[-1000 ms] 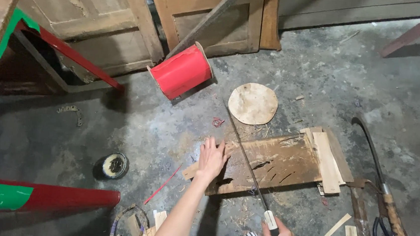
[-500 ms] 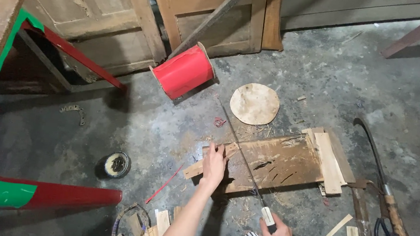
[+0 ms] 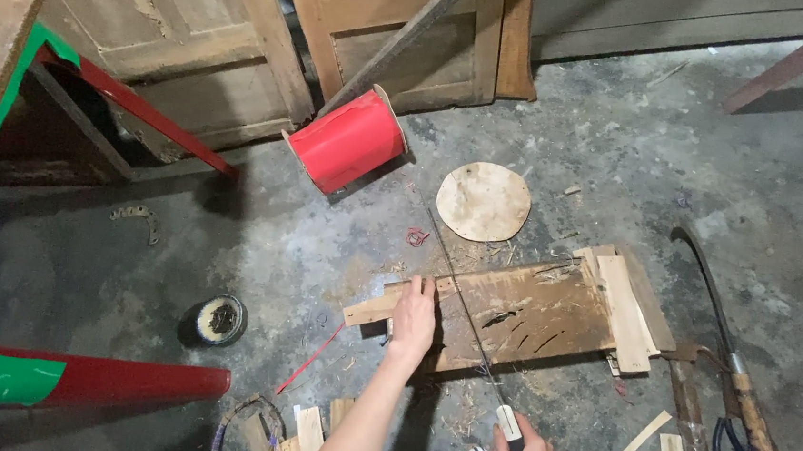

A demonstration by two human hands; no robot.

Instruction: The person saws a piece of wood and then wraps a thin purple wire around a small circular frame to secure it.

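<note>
- A weathered wooden board, scarred with dark cuts and gouges, lies flat on the concrete floor, its long side running left to right.
- A narrow wooden strip lies along the board's left end, jutting past its edge, pinned flat under a hand.
- A long thin saw blade with a pale handle crosses the board diagonally, its tip pointing away toward the red spool.

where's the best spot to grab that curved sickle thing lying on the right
Probably the wooden handle of the sickle, coming from above. It lies flat on the concrete floor with the dark curved blade pointing away, so the handle is the near, thicker end. Blue scissors lie against it on the left.
</note>
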